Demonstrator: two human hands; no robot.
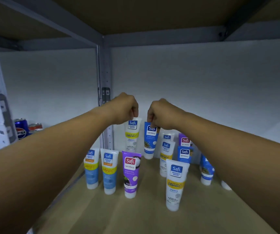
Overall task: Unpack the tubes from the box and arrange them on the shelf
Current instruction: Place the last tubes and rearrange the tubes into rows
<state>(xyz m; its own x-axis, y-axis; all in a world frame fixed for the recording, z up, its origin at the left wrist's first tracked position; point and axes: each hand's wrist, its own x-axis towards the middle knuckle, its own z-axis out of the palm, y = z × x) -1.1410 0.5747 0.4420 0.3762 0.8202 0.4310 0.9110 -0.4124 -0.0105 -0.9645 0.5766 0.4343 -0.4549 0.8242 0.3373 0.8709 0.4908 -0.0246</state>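
Brown board shelf [102, 215], glossy soft tubes [175, 184].

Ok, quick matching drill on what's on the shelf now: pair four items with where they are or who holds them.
1. white Vitamin C tube
2. blue Naturals tube
3. purple tube
4. Pepsi can

A. far left, neighbouring bay
B. pinched by right hand
C. standing in the front row
D. pinched by left hand

Pairs: 1-D, 2-B, 3-C, 4-A
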